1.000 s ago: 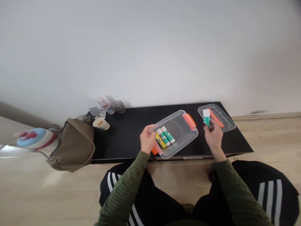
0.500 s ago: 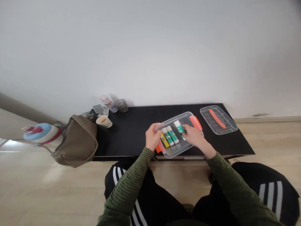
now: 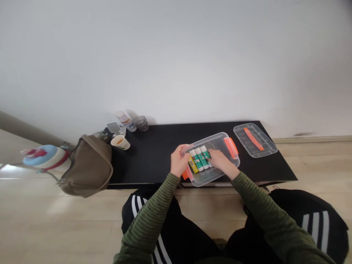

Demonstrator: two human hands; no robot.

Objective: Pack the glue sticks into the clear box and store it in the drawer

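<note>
A clear plastic box with orange latches lies on the black table, with no lid on it. My left hand grips its left end by the rim. My right hand reaches inside, its fingertips on a green-labelled glue stick. That stick lies beside several others in a tight row, including a yellow-labelled glue stick. Part of the stick under my fingers is hidden.
A clear lid with an orange strip lies at the table's right end. To the left are a paper cup, a glass, a phone, and an olive bag at the table's corner. My knees sit below the front edge.
My right hand has moved down and left, bringing the green-labelled stick against the others. The row of sticks is now tighter. The box has turned slightly.
</note>
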